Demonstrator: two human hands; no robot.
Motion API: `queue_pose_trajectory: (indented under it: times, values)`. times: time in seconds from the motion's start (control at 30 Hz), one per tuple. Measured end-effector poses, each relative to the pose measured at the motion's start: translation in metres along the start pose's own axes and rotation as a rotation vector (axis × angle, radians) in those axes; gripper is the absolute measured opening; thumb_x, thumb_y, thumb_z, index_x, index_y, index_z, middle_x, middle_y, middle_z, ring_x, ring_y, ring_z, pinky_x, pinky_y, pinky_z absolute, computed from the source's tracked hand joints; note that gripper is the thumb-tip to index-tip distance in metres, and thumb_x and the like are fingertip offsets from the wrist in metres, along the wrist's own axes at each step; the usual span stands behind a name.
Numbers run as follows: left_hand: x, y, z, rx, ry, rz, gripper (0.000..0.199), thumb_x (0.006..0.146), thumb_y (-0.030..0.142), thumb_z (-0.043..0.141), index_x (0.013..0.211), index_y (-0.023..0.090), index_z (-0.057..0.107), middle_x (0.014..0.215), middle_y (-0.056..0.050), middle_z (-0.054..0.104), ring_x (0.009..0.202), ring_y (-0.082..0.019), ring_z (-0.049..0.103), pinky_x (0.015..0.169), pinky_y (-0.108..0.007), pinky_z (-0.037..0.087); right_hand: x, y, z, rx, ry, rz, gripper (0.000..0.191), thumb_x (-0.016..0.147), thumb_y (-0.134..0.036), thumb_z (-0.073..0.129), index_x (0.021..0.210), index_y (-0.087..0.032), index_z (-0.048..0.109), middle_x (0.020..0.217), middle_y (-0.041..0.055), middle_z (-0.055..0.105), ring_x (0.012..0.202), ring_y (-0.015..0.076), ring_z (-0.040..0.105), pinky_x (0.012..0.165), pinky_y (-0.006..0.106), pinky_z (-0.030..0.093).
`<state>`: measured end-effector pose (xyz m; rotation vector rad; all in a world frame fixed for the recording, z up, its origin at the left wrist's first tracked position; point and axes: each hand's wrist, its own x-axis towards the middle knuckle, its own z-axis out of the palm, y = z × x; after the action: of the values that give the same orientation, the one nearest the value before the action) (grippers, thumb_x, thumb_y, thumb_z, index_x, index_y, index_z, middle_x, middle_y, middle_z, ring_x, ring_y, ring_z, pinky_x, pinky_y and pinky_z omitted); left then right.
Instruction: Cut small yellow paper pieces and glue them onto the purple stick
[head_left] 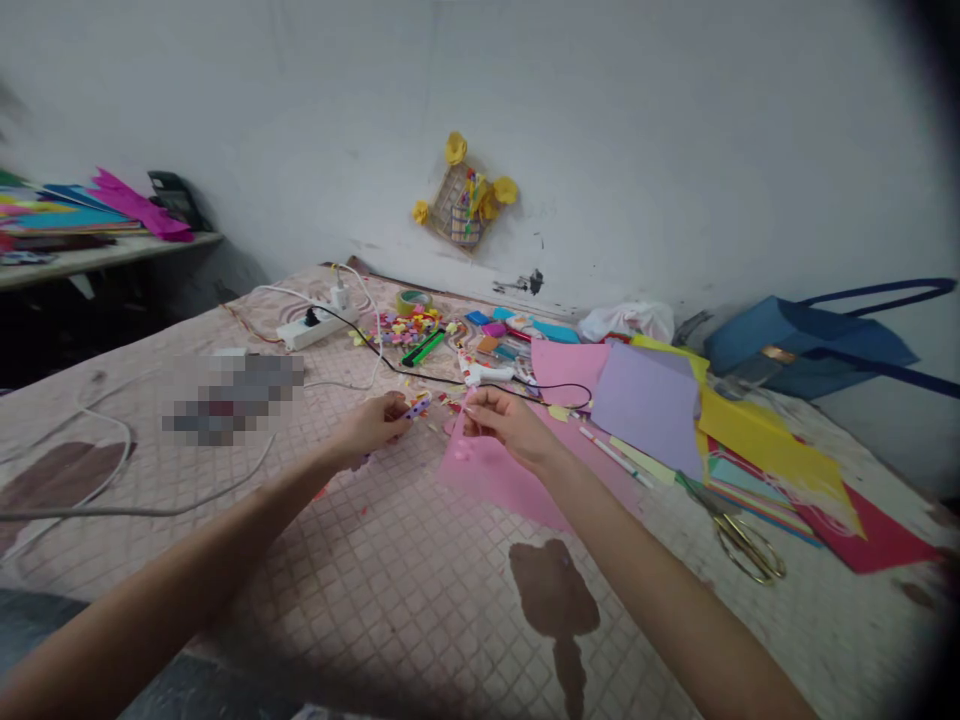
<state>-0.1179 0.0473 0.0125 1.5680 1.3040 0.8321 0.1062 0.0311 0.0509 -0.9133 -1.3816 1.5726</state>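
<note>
My left hand is closed on a small lilac strip with dark spots, which sticks out past the fingertips. My right hand is in a pinch above a pink sheet; what lies between its fingertips is too small to make out. Small pink pieces rest on the sheet just below that hand. Beyond my hands lies a white glue gun, its black cord trailing over the table. A white-and-orange pen lies right of my right hand.
Gold-handled scissors lie at right beside purple and yellow sheets. Farther back are a green-black cutter, tape roll, many paper scraps and a power strip. A blue bag stands far right.
</note>
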Motion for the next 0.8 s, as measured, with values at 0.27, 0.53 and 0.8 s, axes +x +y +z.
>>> queue_pose_trajectory:
  times: [0.27, 0.53, 0.8]
  values:
    - [0.000, 0.006, 0.010, -0.453, -0.157, -0.111, 0.026, 0.063, 0.028, 0.070, 0.083, 0.015, 0.058, 0.070, -0.001, 0.060, 0.058, -0.009, 0.052, 0.055, -0.021, 0.040, 0.026, 0.035, 0.020, 0.143, 0.135, 0.079, 0.034, 0.058, -0.033, 0.076, 0.080, -0.020, 0.054, 0.063, -0.0027, 0.064, 0.051, 0.0108, 0.058, 0.053, 0.026, 0.047]
    - [0.000, 0.010, 0.015, -0.656, -0.085, -0.199, 0.028, 0.072, 0.036, 0.065, 0.090, 0.015, 0.057, 0.074, -0.001, 0.060, 0.057, -0.007, 0.053, 0.051, -0.019, 0.039, 0.035, 0.044, 0.034, 0.242, 0.234, 0.047, 0.036, 0.059, -0.032, 0.074, 0.080, -0.022, 0.046, 0.066, -0.0036, 0.063, 0.049, 0.0100, 0.056, 0.049, 0.023, 0.043]
    - [0.005, 0.011, 0.013, -0.714, -0.144, -0.186, 0.027, 0.067, 0.031, 0.070, 0.084, 0.013, 0.059, 0.074, 0.000, 0.059, 0.058, -0.007, 0.052, 0.055, -0.020, 0.040, 0.037, 0.044, 0.038, 0.330, 0.268, 0.062, 0.031, 0.062, -0.028, 0.074, 0.079, -0.022, 0.048, 0.067, -0.0028, 0.063, 0.048, 0.0111, 0.054, 0.047, 0.025, 0.044]
